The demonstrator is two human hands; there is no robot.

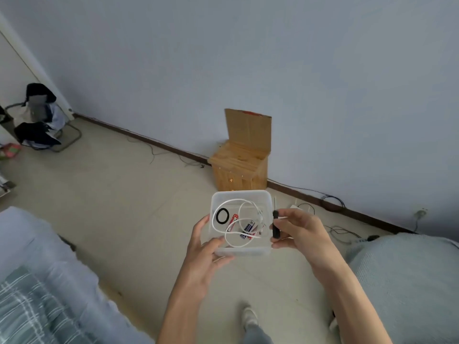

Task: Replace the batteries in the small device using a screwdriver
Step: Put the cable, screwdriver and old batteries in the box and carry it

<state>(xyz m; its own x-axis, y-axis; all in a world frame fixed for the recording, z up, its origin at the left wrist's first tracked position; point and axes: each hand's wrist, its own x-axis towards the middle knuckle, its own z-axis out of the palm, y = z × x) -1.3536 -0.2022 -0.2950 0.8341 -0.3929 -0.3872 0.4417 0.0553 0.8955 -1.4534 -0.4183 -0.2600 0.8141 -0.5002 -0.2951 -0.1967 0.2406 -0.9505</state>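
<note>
Here, the left hand (206, 247) curls round the near-left corner of a clear plastic box (242, 251) held above the floor (124, 194); the right hand (299, 232) grips a black-handled screwdriver (275, 227) upright beside the box's right wall; batteries (247, 229), a white cable (237, 200) and a black ring (216, 216) lie inside.

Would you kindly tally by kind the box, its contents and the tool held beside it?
Batteries: 3, as far as the crossing cable lets me tell
Cable: 1
Ring: 1
Screwdriver: 1
Box: 1
Total: 7
</note>
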